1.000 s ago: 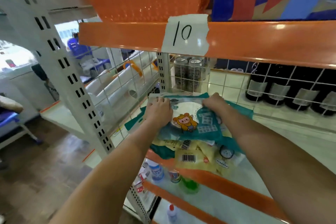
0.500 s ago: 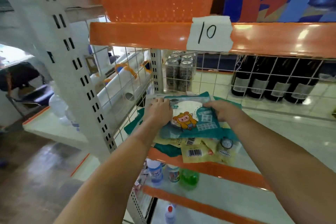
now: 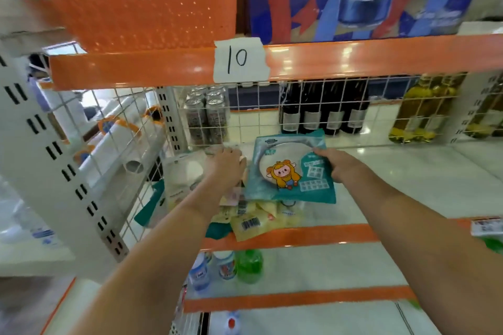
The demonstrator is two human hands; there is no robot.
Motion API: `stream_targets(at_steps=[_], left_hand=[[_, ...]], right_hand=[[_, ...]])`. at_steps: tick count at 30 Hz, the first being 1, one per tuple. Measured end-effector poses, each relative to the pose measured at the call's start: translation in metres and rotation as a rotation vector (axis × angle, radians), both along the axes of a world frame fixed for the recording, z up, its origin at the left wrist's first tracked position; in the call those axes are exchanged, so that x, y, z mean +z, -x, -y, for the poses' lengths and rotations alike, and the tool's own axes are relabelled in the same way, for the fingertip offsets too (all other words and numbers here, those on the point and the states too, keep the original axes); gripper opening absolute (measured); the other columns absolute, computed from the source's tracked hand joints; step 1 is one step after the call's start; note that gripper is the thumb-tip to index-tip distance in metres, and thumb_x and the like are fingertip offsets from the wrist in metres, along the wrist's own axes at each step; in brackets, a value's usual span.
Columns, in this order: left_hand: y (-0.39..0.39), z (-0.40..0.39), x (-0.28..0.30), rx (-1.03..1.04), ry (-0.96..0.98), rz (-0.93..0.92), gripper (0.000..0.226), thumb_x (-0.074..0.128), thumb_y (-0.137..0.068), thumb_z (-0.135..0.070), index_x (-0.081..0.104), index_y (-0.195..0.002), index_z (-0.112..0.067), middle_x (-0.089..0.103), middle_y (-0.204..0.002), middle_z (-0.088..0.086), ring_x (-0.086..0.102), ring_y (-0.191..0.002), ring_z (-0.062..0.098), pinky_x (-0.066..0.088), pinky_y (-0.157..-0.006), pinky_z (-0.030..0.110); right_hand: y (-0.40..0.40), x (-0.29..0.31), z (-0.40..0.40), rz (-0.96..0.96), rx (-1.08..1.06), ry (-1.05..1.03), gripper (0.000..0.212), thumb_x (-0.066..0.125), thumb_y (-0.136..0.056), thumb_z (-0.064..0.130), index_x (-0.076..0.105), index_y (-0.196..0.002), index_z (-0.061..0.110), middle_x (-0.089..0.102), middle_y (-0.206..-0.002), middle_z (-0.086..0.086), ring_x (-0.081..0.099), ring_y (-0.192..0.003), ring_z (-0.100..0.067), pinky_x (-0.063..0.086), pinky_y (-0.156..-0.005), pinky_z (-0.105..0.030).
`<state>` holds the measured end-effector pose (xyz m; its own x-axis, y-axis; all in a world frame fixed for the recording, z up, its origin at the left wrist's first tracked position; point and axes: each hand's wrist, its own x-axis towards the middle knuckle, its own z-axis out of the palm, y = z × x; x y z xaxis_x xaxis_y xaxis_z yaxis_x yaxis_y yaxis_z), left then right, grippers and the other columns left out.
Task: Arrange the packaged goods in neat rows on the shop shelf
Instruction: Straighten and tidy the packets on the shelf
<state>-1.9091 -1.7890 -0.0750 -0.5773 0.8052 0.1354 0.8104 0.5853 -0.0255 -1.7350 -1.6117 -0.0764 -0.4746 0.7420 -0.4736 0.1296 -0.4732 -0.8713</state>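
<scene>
A teal packet (image 3: 291,171) with a cartoon figure is lifted a little over the pile of packets on the white shelf (image 3: 408,177). My right hand (image 3: 330,164) grips its right edge. My left hand (image 3: 226,164) rests on a white packet (image 3: 185,174) at the shelf's left end, fingers curled over its far edge. Yellow packets (image 3: 253,219) with barcodes lie at the shelf's front, partly under the teal packet. Another teal packet (image 3: 149,207) pokes out at the left.
A wire grid (image 3: 272,111) backs the shelf, with cans (image 3: 206,114), dark bottles (image 3: 324,109) and yellow oil bottles (image 3: 424,109) behind it. An orange basket (image 3: 136,5) sits on the shelf above. Small bottles (image 3: 226,266) stand on the shelf below. A white upright (image 3: 54,160) stands left.
My hands have parted. My right hand has pulled the teal cartoon packet to the right, uncovering a white packet under my left hand. The camera has also tilted up.
</scene>
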Motion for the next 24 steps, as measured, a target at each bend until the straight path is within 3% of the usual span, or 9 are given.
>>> stream_targets(at_steps=[7,11,15,20,22,24], left_hand=[[-0.060,-0.060,-0.008,-0.191,-0.044,0.067,0.037,0.031,-0.101,-0.034,0.054,-0.117,-0.010,0.056,-0.120,0.011,0.048,-0.111,0.027,0.039,-0.091,0.041],[-0.109,-0.100,-0.005,-0.296,-0.025,0.077,0.036,0.032,-0.101,-0.034,0.055,-0.119,-0.012,0.054,-0.123,0.010,0.047,-0.115,0.028,0.039,-0.094,0.043],[-0.159,-0.133,-0.002,-0.394,-0.022,0.074,0.037,0.030,-0.101,-0.032,0.056,-0.115,-0.010,0.057,-0.117,0.010,0.050,-0.108,0.027,0.042,-0.087,0.040],[-0.214,-0.172,-0.007,-0.495,-0.017,0.065,0.039,0.029,-0.101,-0.034,0.053,-0.124,-0.012,0.054,-0.125,0.010,0.046,-0.117,0.027,0.039,-0.095,0.042],[-0.235,-0.188,-0.010,-0.534,0.010,0.051,0.040,0.029,-0.101,-0.035,0.052,-0.126,-0.014,0.053,-0.128,0.009,0.045,-0.118,0.027,0.039,-0.094,0.041],[-0.257,-0.204,-0.012,-0.581,0.013,0.032,0.039,0.029,-0.101,-0.035,0.053,-0.125,-0.015,0.054,-0.126,0.009,0.046,-0.116,0.027,0.039,-0.092,0.040]], right_hand=[[-0.084,-0.004,-0.032,0.059,-0.178,-0.012,0.019,0.071,-0.083,0.014,0.057,-0.087,0.002,0.064,-0.086,-0.015,0.064,-0.078,-0.028,0.052,-0.077,-0.043],[-0.142,-0.007,-0.047,-0.007,-0.277,-0.019,0.014,0.065,-0.088,0.013,0.057,-0.084,0.001,0.062,-0.081,-0.013,0.060,-0.070,-0.025,0.052,-0.069,-0.041],[-0.201,-0.011,-0.062,-0.036,-0.332,-0.049,0.013,0.063,-0.090,0.016,0.059,-0.090,0.003,0.064,-0.088,-0.013,0.062,-0.076,-0.025,0.053,-0.070,-0.039],[-0.263,-0.010,-0.072,0.004,-0.459,-0.016,0.026,0.064,-0.089,0.012,0.057,-0.110,-0.003,0.060,-0.082,-0.013,0.059,-0.072,-0.026,0.052,-0.073,-0.042],[-0.289,-0.010,-0.074,0.006,-0.544,-0.018,0.024,0.065,-0.087,0.009,0.050,-0.100,-0.006,0.058,-0.082,-0.014,0.059,-0.077,-0.027,0.050,-0.082,-0.044],[-0.315,-0.012,-0.078,0.000,-0.618,-0.032,0.029,0.068,-0.085,0.008,0.043,-0.095,-0.003,0.059,-0.086,-0.017,0.061,-0.084,-0.029,0.052,-0.078,-0.047]])
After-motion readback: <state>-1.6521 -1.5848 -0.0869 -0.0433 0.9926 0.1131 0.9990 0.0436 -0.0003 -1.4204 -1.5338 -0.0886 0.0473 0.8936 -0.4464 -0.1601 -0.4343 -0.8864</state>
